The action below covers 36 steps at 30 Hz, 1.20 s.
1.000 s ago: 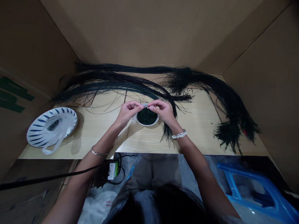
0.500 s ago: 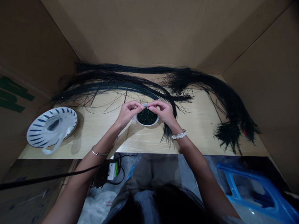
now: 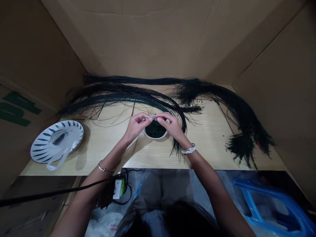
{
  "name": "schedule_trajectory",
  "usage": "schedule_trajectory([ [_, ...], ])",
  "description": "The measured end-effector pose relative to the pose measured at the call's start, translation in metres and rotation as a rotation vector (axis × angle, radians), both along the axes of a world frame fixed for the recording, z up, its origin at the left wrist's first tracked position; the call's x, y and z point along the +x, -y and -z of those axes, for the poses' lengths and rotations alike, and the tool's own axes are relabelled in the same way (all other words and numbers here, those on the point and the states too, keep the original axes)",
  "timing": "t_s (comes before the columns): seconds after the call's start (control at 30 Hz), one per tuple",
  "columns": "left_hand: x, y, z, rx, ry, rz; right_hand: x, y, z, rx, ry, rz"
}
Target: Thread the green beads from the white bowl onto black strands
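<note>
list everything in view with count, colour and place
bowl: one, white, table centre
tiny pieces: many, dark green, in bowl
plate: one, white with blue strokes, table left
plastic bag: one, translucent, on plate
strand bundles: several, black, across table
table: one, pale wood, centre
cardboard panels: three, brown, left, back, right
cables: several, black, lower left
device: one, white-green, below table
plastic stool: one, blue, lower right
crumpled plastic: one, white, floor
bracelets: at least two, pale, wrists
trousers: one, grey, bottom
left hand: one, bare, at bowl
right hand: one, bare, at bowl

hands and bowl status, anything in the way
Left hand and right hand pinching, nearly meeting over white bowl. Dark green bits inside. Dark strands beside bowl.
</note>
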<state>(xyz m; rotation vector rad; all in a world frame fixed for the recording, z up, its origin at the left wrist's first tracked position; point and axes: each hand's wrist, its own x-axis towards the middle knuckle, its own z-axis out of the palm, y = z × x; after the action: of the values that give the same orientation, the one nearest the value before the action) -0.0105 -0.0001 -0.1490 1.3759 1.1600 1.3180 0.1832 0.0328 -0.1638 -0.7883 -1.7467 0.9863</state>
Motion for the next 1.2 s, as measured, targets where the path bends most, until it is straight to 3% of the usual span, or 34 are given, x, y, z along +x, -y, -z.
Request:
schedule_trajectory([
  [0.37, -0.0010, 0.0025, 0.0071, 0.095, -0.203, -0.108, -0.0022, 0.0008, 0.0030, 0.052, -0.010, 0.024],
  [0.63, -0.0015, 0.0002, 0.0038, -0.007, -0.062, -0.075, 0.0001, -0.0001, 0.0028, 0.052, 0.000, 0.067],
  [0.83, -0.0088, -0.0018, 0.0027, -0.051, -0.014, 0.032, 0.0035, -0.0017, 0.0052, 0.031, 0.025, 0.044],
  [1.07, -0.0051, -0.0010, -0.0005, -0.051, -0.111, 0.096, 0.0057, -0.0014, 0.0057, 0.151, 0.092, 0.038],
  [1.2, -0.0038, -0.0009, 0.0025, -0.057, -0.081, 0.068, 0.0055, -0.0007, 0.0046, 0.186, 0.100, 0.026],
])
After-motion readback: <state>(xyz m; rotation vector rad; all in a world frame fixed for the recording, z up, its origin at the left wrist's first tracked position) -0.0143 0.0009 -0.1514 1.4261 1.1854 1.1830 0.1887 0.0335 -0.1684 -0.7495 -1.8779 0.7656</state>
